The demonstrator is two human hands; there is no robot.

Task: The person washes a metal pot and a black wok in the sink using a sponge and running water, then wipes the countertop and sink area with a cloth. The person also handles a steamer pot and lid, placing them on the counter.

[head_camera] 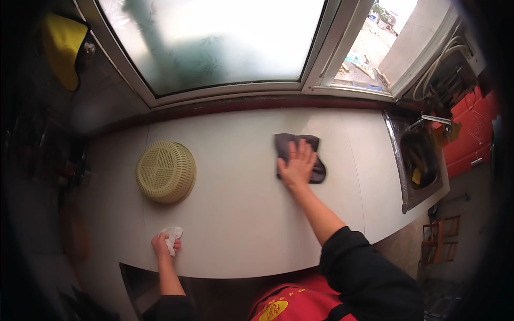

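My right hand (298,163) lies flat with its fingers spread on a dark folded cloth (284,145), which rests on the white countertop (237,168) right of the middle. The fingers look slightly blurred. At the lower left, my left hand (164,244) is closed around a crumpled white tissue or thin cloth (172,236), near the front edge of the counter. Beyond that hand, an upturned yellowish plastic colander basket (165,171) sits on the countertop, not touched by either hand.
A metal sink (419,160) with a yellow item (416,176) inside is set into the counter's right end. Windows with a pale frame (233,90) rise behind the counter. A yellow cloth (62,50) hangs at the upper left. A wooden rack or stool (441,240) stands at the lower right.
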